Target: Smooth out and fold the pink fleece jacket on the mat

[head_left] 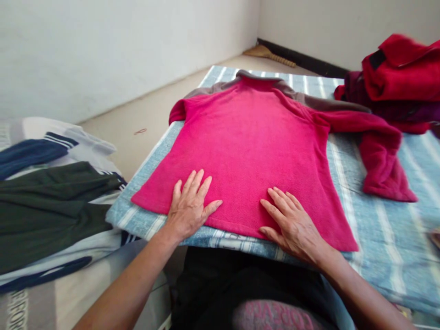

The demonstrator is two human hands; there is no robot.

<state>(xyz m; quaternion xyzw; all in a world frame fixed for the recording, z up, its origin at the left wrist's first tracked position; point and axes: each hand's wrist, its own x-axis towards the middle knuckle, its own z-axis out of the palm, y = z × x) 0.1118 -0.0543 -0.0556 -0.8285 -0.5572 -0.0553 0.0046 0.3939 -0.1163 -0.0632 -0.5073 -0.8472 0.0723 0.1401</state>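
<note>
A pink fleece jacket point(254, 151) with a grey collar and shoulders lies spread out on a blue-and-white striped cloth point(388, 238). Its hem is toward me and the collar points away. The right-hand sleeve stretches out and bends down over the cloth, while much of the left-hand sleeve is tucked out of sight. My left hand point(189, 204) rests flat near the hem, left of the middle, fingers stretched out. Flat on the same fabric, to the right of the middle, lies my right hand point(292, 222), its fingers also extended. Neither hand grips the cloth.
Folded red and purple clothes point(402, 78) are stacked at the back right. On the left lie dark green trousers point(58, 206) with white and navy garments. A broom point(266, 52) is on the floor in the far corner, by the walls.
</note>
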